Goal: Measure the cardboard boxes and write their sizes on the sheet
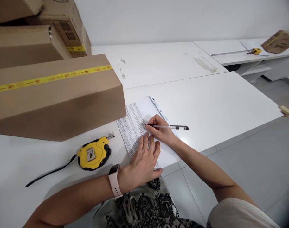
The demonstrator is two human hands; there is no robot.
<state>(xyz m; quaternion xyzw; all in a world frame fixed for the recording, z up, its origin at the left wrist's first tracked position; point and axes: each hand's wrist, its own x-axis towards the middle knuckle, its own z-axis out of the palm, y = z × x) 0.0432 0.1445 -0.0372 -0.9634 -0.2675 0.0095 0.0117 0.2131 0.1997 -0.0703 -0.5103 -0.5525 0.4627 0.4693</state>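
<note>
My right hand [162,129] is closed around a pen [175,127] with a clear barrel and black grip. Its tip touches a sheet of paper [131,126] covered in columns of handwriting, with bare paper to the right of them. My left hand [144,158] lies flat on the lower part of the sheet, fingers stretched out, covering some of the writing. Left of the paper rests a yellow and black tape measure [93,154] with a black strap and its metal end tab showing. A blue-edged sheet [158,107] shows along the paper's right side.
A large taped cardboard box [61,95] stands just behind the tape measure, with more boxes [63,25] stacked behind it. On a farther white table are another tape measure [256,51], its blade pulled out, and a tilted box [281,41]. The white table's [206,104] edge runs along the right.
</note>
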